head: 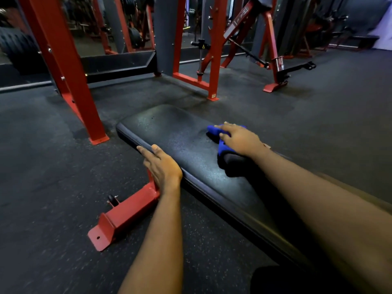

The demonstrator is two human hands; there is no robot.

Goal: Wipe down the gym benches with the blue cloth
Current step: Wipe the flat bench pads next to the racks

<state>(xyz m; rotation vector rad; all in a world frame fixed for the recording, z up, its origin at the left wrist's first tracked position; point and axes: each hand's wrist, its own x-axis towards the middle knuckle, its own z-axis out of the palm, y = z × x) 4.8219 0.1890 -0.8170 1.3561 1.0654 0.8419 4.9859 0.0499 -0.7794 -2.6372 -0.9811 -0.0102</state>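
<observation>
On our grainy black bench (169, 128), round-cornered, our right hand (240, 141) presses spread fingers onto bunched blue cloth (213, 130), our left hand (163, 166) rests straight-fingered along its edge

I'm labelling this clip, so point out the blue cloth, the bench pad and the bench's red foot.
blue cloth (212, 130): head view, on the bunched end past the fingertips.
bench pad (169, 128): head view, on its bare far top.
red foot (127, 215): head view, on the crossbar's top face.

cloth (214, 130) on bench (180, 132) | rack upright (70, 77) left of bench
</observation>
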